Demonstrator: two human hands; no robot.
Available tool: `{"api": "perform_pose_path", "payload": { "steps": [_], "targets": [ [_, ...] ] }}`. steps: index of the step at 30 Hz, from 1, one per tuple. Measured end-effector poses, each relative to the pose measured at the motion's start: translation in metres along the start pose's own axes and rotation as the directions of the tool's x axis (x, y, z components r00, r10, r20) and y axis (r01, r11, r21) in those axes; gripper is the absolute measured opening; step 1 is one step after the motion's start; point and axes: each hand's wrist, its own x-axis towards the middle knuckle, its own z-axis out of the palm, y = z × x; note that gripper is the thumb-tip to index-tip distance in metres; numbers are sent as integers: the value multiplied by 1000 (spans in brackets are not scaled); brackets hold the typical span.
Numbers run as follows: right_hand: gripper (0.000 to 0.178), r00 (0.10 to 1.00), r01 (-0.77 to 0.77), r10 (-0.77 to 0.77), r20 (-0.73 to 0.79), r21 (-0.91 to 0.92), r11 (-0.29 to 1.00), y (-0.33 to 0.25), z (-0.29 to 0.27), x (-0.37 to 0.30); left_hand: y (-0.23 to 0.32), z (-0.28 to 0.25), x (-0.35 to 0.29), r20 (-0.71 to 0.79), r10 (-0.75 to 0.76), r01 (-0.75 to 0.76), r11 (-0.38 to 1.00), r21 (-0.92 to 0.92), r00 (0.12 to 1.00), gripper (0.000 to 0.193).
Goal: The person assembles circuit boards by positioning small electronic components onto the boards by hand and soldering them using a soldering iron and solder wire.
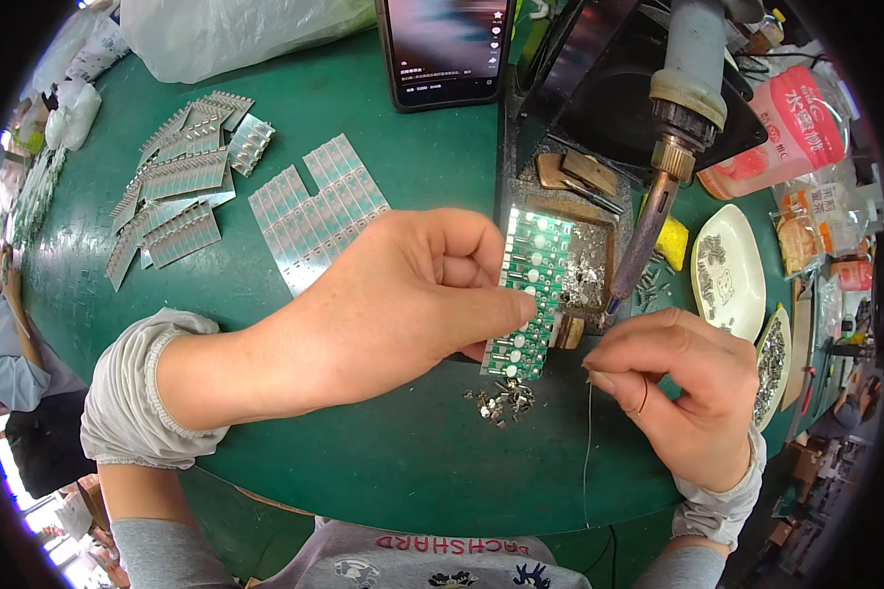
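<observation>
My left hand (432,285) is closed on a green circuit board panel (528,339), the thumb pressed on its face and the other fingers partly hidden behind it. Rows of small round white spots and metal parts cover the panel. Thumb and fingertips of my right hand (673,383) pinch a thin solder wire (588,461), which hangs down toward the table's near edge. Between the hands, a soldering iron (648,236) points down from above, its tip just above my right fingertips and apart from the panel. Small metal pieces (506,401) lie in a pile below the panel.
Finished-looking board strips (182,177) are heaped at the left, beside flat panels (314,206). A phone (442,54) stands at the back. Right of the iron are a solder-spattered tray (587,260), a white dish (732,294) of small parts, another dish (773,368) and a pink-labelled jar (786,133).
</observation>
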Motion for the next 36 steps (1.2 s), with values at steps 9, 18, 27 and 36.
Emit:
{"api": "perform_pose_path", "payload": {
  "steps": [9,18,27,36],
  "targets": [
    [19,994,50,-43,-97,63,997,8,9,3,1,2,-2,54,-25,31,993,-114,998,15],
    [28,923,348,-373,-92,-215,913,16,14,2,0,0,-3,82,-92,107,973,-203,992,4],
    [38,933,307,-335,-130,-196,931,11,12,2,-2,-1,-2,81,-59,74,978,-196,995,5],
    [34,992,90,-107,-71,-210,974,13,12,3,-2,3,-1,86,34,-27,996,-90,996,14]
  ]
}}
